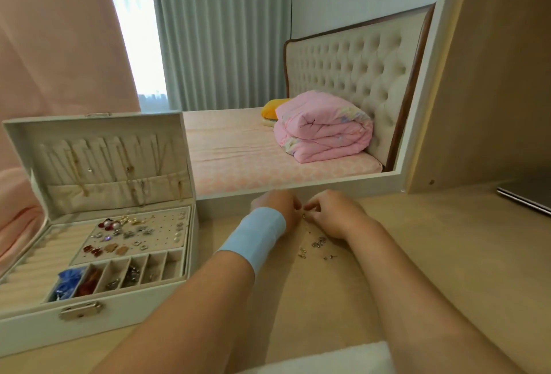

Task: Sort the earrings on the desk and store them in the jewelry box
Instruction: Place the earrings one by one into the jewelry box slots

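Note:
A white jewelry box [89, 326] stands open at the left of the desk, its lid upright. Its top panel [167, 226] carries several earrings, and small compartments along the front hold blue, red and metallic pieces. My left hand [278, 205], with a light blue band on the wrist, and my right hand [334, 214] meet at the back of the desk. Their fingertips pinch a small earring [303, 216] between them. Several loose earrings [317, 244] lie on the desk just in front of my hands.
A large mirror [298, 187] stands right behind my hands and reflects a bed. A wooden side panel [492, 90] rises at the right, with a closed laptop [527, 194] at its foot. Pink fabric hangs behind the box.

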A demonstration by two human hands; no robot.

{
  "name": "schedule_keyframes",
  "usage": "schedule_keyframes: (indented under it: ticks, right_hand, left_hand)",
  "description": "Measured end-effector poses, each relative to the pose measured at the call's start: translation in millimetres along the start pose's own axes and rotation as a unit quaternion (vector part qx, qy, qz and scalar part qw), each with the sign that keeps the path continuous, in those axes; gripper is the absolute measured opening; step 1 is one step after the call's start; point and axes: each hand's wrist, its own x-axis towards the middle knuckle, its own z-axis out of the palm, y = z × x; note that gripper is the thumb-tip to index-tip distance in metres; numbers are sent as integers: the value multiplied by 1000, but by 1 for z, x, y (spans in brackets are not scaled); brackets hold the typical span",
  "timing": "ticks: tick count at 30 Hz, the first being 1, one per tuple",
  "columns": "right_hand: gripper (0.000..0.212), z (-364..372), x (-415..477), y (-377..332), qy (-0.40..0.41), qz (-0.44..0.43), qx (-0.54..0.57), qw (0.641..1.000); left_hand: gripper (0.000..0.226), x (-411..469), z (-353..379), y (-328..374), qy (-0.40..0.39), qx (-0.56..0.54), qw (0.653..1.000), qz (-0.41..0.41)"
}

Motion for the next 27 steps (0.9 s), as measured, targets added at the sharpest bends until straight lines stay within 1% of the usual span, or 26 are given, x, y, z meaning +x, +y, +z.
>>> schedule_keyframes:
  ticks: [6, 10, 13, 16, 18, 20, 23, 25, 27]
  right_hand:
    - [19, 3, 1, -2, 7, 5, 14, 1000]
    - [7, 4, -2, -6, 11, 4, 32, 999]
    - [4, -2, -8, -13, 10, -6, 78, 997]
    - [11, -14, -18, -32, 9, -43, 156, 987]
    - [9, -22, -26, -50, 8, -71, 192, 979]
    - [7, -27, -35, -71, 4, -99, 224, 969]
    - [7, -29, -50, -106, -20, -145, 236, 961]
    - [3, -28, -58, -130, -36, -177, 226, 957]
    - [5, -24, -65, -153, -51, -206, 207, 955]
  left_hand:
    - [21, 1, 6, 1, 18, 1, 1000, -5]
    - [24, -3, 3, -4, 23, 11, 1000, -6]
    - [23, -13, -7, -12, 54, -4, 998, -13]
    - [21, -31, -27, -26, 96, -13, 995, -4]
    - [21, -48, -45, -39, 132, -13, 991, -9]
    - [22, -66, -63, -58, 166, -35, 985, -17]
    - [22, -97, -83, -92, 165, -97, 981, -24]
    - [19, -117, -89, -114, 163, -138, 977, -23]
    - [18, -136, -93, -134, 170, -156, 973, -21]
